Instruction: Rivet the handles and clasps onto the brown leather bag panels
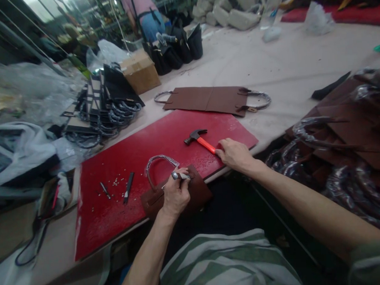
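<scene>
Right hand (236,155) on hammer (205,144), bare board (164,137) beyond; panel (198,195) overhanging edge

The hammer handle (206,145) is orange, board (164,137) red, panel (201,193) brown.

Green-and-white top (226,262) with broad stripes, short green right sleeve (373,252), paler stripe, bare forearms (299,200)

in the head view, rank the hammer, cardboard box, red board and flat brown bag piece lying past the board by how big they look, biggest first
1. Red board
2. Flat brown bag piece
3. Cardboard box, though being farther back shrinks it
4. Hammer
</scene>
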Demonstrator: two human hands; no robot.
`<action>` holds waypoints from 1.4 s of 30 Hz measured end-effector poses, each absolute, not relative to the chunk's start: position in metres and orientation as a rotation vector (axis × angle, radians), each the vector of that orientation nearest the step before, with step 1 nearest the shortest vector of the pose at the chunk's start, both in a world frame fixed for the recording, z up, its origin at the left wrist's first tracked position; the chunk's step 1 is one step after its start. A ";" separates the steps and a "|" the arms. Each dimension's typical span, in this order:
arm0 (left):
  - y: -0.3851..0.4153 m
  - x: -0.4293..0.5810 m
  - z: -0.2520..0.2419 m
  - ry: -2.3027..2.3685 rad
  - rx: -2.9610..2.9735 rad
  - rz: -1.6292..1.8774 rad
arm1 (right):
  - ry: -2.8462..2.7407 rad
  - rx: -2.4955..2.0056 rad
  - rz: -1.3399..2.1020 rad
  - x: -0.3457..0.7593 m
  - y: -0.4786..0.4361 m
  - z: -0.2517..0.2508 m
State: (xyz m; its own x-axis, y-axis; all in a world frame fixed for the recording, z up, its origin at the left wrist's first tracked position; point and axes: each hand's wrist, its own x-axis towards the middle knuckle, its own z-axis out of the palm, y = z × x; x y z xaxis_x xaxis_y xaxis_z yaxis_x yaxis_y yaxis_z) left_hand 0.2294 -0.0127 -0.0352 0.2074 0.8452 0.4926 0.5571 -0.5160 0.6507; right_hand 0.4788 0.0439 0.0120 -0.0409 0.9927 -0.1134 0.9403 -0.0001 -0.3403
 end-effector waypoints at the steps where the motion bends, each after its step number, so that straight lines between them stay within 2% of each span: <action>1: -0.012 0.230 -0.035 1.303 2.140 1.218 | -2.113 -2.043 0.529 0.472 0.046 0.013; 5: -0.012 0.231 -0.035 1.304 2.100 1.192 | -2.080 -2.012 0.706 0.453 0.059 0.019; 9: -0.013 0.233 -0.033 1.318 2.093 1.202 | -1.925 -1.975 1.077 0.452 0.065 0.033; 12: -0.013 0.235 -0.030 1.317 2.073 1.223 | -1.769 -1.874 1.361 0.453 0.053 0.045; 15: -0.013 0.237 -0.028 1.321 2.052 1.224 | -1.641 -1.795 1.469 0.452 0.031 0.065; 18: -0.013 0.238 -0.027 1.333 2.031 1.212 | -1.559 -1.685 1.377 0.451 0.003 0.099; 21: -0.013 0.238 -0.029 1.332 2.014 1.213 | -1.671 -1.487 0.929 0.452 -0.022 0.131; 24: -0.012 0.238 -0.030 1.329 2.010 1.193 | -2.032 -1.488 0.458 0.455 -0.036 0.142; 28: -0.012 0.239 -0.030 1.337 2.013 1.186 | -2.536 -1.569 0.297 0.459 -0.037 0.151; 30: -0.013 0.239 -0.029 1.331 2.013 1.198 | -2.453 -1.483 0.182 0.459 -0.038 0.166; 33: -0.013 0.239 -0.030 1.325 2.019 1.185 | -2.020 -1.261 -0.042 0.456 -0.044 0.178; 35: -0.012 0.239 -0.031 1.326 2.032 1.176 | -2.005 -1.228 -0.069 0.455 -0.048 0.170; 39: -0.011 0.239 -0.031 1.337 2.046 1.182 | -2.490 -1.522 0.276 0.465 -0.041 0.140; 42: -0.011 0.238 -0.028 1.310 2.028 1.172 | -2.390 -1.670 0.492 0.474 -0.023 0.123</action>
State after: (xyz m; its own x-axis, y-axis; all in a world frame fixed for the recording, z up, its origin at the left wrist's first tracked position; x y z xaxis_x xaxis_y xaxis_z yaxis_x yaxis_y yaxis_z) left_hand 0.2381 -0.0110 -0.0284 0.1860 0.8928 0.4103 0.5064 -0.4450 0.7386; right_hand 0.4738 -0.0228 0.1233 -0.3505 0.9358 -0.0380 0.8746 0.3125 -0.3707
